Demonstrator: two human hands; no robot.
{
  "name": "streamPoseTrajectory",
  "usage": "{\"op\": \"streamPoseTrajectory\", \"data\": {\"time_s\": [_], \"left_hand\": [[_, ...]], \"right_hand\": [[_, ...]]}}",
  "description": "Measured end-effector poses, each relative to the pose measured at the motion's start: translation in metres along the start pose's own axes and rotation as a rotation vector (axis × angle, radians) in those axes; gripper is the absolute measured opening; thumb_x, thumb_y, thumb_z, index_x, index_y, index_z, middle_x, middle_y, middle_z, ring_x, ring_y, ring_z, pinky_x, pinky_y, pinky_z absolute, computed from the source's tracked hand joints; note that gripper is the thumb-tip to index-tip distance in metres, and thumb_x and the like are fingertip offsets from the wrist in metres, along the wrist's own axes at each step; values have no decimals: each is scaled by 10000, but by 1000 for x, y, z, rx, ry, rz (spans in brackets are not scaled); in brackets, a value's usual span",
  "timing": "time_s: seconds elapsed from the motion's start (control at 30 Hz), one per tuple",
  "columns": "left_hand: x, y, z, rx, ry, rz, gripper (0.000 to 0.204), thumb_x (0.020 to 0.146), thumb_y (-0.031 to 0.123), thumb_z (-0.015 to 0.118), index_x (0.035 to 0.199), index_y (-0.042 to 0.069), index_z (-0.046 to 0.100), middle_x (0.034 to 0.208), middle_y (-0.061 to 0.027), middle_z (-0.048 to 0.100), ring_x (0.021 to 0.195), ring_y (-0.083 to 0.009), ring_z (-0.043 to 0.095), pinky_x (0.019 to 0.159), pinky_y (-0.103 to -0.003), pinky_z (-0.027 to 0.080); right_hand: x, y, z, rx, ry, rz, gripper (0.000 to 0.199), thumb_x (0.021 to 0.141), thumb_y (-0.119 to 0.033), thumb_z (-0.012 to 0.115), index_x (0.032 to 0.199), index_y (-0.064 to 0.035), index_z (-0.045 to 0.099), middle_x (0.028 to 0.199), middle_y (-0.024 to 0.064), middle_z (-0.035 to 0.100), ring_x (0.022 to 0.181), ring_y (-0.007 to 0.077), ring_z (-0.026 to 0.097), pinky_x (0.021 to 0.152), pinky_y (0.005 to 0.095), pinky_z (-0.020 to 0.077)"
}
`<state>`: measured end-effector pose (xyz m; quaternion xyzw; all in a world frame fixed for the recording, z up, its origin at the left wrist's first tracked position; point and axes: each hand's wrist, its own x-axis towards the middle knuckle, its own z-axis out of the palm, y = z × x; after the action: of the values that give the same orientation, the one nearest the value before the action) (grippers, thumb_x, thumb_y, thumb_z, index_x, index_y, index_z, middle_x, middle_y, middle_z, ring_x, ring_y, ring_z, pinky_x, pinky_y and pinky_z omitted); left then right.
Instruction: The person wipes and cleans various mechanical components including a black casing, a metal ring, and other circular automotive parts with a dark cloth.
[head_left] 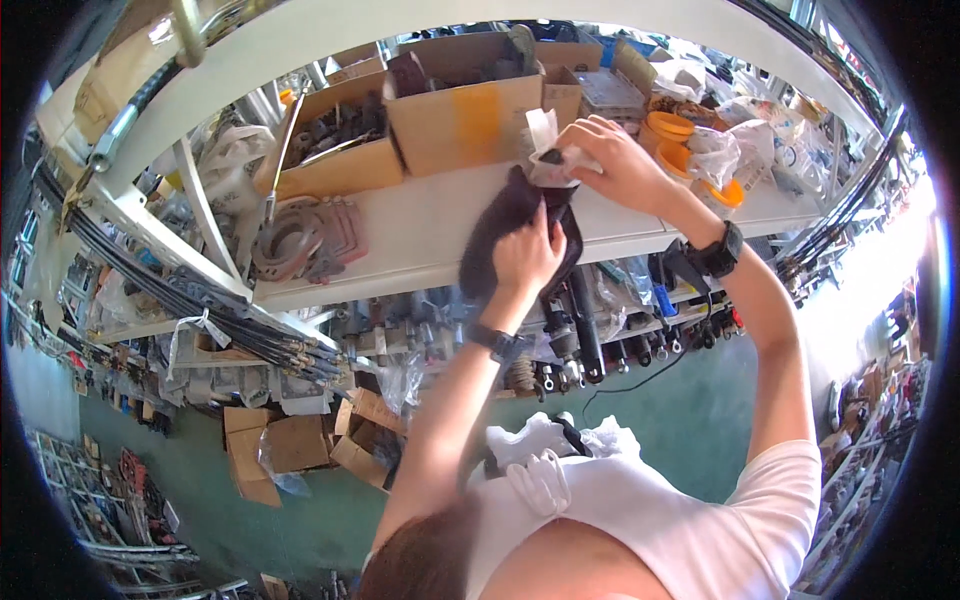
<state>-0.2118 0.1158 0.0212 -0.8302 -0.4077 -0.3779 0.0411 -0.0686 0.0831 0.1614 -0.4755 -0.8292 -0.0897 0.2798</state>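
By the white shelf, the right hand seems to pinch a pale plastic bag. The left hand points one finger onto black cloth, others curled. Looks partway: bag not let go yet

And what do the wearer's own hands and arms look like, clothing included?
The left hand and right hand are both ungloved. A dark band circles the left wrist, a chunky black wristband the right. The right arm has a white short sleeve; the left sleeve isn't distinguishable.
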Motion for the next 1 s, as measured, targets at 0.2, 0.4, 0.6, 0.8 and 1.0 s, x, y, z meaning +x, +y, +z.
{"op": "streamPoseTrajectory", "data": {"time_s": [0.2,0.4,0.6,0.8,1.0], "left_hand": [[3,2,-2,29,-136,-47,481,810,355,452,1218,101,467,509,-107,560,431,-268,559,397,-390,449],[-3,-3,-3,-16,-24,-37,477,811,372,462,1205,104,478,502,-105,550,421,-277,538,400,-394,432],[-4,-6,0,45,20,-119,473,795,396,481,1132,66,519,563,-131,576,481,-297,566,444,-397,456],[19,-25,-7,44,-376,-370,638,798,494,435,1246,41,408,945,-204,609,851,-339,602,750,-425,478],[48,-55,-29,28,-634,-536,944,692,736,397,1312,29,312,1195,-234,483,1116,-338,473,920,-375,386]], "right_hand": [[-33,67,12,-303,-267,-36,241,716,-51,600,940,-99,527,885,72,523,904,254,509,775,390,399],[-27,83,21,-400,-317,-9,250,706,-71,620,934,-112,527,880,62,512,917,238,502,782,377,400],[-38,41,21,-361,-334,31,599,696,-247,672,1239,-172,432,1235,70,417,1208,263,323,998,465,255],[-46,31,23,-217,-211,-93,547,731,-207,647,1236,-164,441,1213,59,455,1218,263,325,1034,465,220],[-50,11,38,10,-162,-275,534,703,-233,657,1194,-126,477,1166,73,500,1197,268,351,1041,450,227]]}}
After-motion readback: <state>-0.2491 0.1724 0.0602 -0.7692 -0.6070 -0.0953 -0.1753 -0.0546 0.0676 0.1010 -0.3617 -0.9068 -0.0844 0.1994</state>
